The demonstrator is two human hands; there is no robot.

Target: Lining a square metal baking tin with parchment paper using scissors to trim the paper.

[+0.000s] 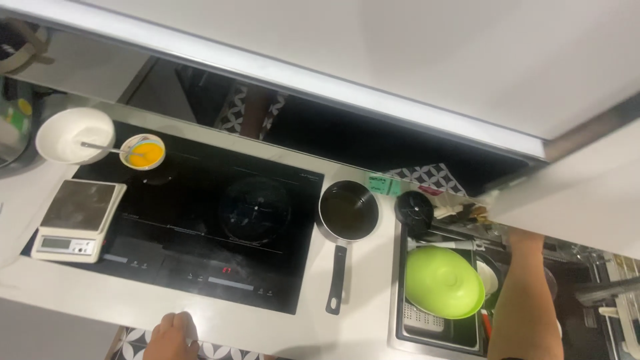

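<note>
**Stovetop from above, one hand on the counter, one in the sink**

Containers first. White bowl (73,135) at the far left corner of the cooktop (200,227), looks like just a pale smear inside, and a spoon (103,147) bridges from it over to a small bowl (143,152) holding something bright yellow-orange, beaten egg maybe, can't swear to it. Small dark pan (348,213) sits just right of the cooktop on the counter (100,297), handle pointing toward the person; inside looks dark and I can't tell if anything's in it. Sink (399,327) on the right is packed: a big lime green bowl (443,281) upside down on top, a black ladle (415,208) behind it, other utensils too jumbled to sort out.

A grey scale (77,220) sits on the cooktop's left edge, nothing on its plate.

Hands: left hand (171,337) rests on the near counter edge, fingers curled under, nothing in it. Right arm (527,293) reaches up into the sink area; the hand itself is hidden, so no idea what the grip's doing.

Room: white counter, black glass cooktop with a small red display lit, white hood overhead, patterned tile floor at the bottom.

Count: three bowls, one pan, one scale, one spoon, one ladle.
</note>
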